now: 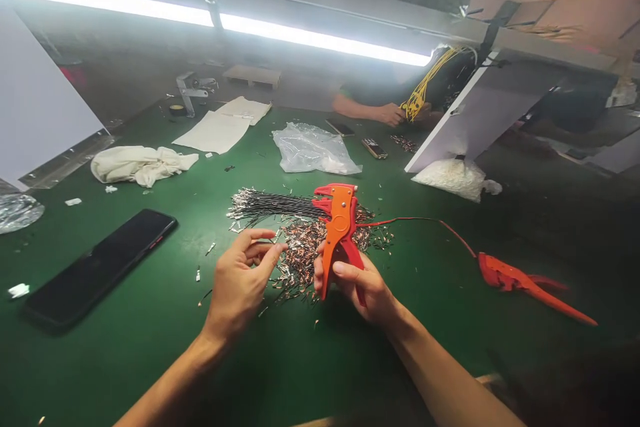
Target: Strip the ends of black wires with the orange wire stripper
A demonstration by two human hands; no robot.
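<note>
My right hand (pixel 365 283) grips an orange and red wire stripper (pixel 341 213) by its handles, its jaws raised and pointing left. My left hand (pixel 243 277) is to its left, with thumb and fingers drawn together; a small silvery bit shows by the fingertips, too small to make out. Beneath and between the hands spreads a heap of short copper-tipped wire pieces (pixel 300 250). Behind the heap lies a bundle of black wires (pixel 280 203) with metal terminals at the left ends, partly hidden by the stripper.
A second red-orange stripper (pixel 515 277) lies right, a thin red cord (pixel 425 219) reaching it. A black phone (pixel 100 267) rests left. Farther back are a white cloth (pixel 143 163), a clear plastic bag (pixel 315 150) and a bag of white pieces (pixel 450 177). Another person's hand (pixel 393 113) is near yellow wires.
</note>
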